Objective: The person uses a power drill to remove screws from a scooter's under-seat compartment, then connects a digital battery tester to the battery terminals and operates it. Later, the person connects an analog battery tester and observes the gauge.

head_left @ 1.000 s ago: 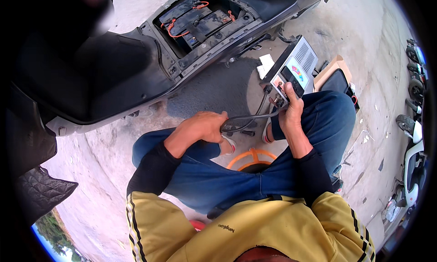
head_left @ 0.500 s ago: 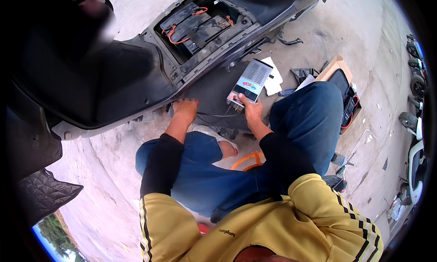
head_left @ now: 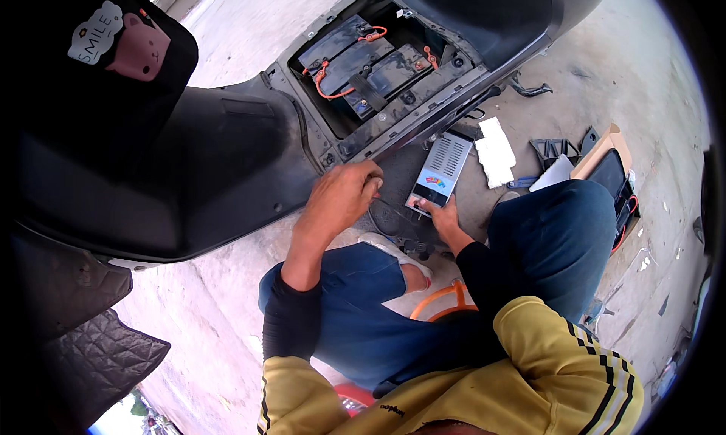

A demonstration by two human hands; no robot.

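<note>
My left hand [head_left: 344, 197] is closed around thin dark cable leads next to the scooter's lower edge. My right hand [head_left: 444, 221] rests its fingers on the near end of a grey metal box tester [head_left: 440, 170] with a coloured dial, which lies on the ground. Above it the scooter's floor compartment [head_left: 378, 65] stands uncovered, showing black batteries [head_left: 361, 61] joined by orange wires. Clips at the cable ends [head_left: 412, 247] lie near my white shoe [head_left: 397, 253].
The black scooter body [head_left: 189, 163] fills the left and top. A white cloth [head_left: 495, 151], black plastic parts [head_left: 556, 149] and an open cardboard box [head_left: 609, 170] lie on the concrete to the right. An orange stool rim [head_left: 439, 299] shows between my knees.
I have leaned forward. The tester went from being held near my knee to lying on the ground by the scooter. My left hand moved up to the scooter's edge with the leads.
</note>
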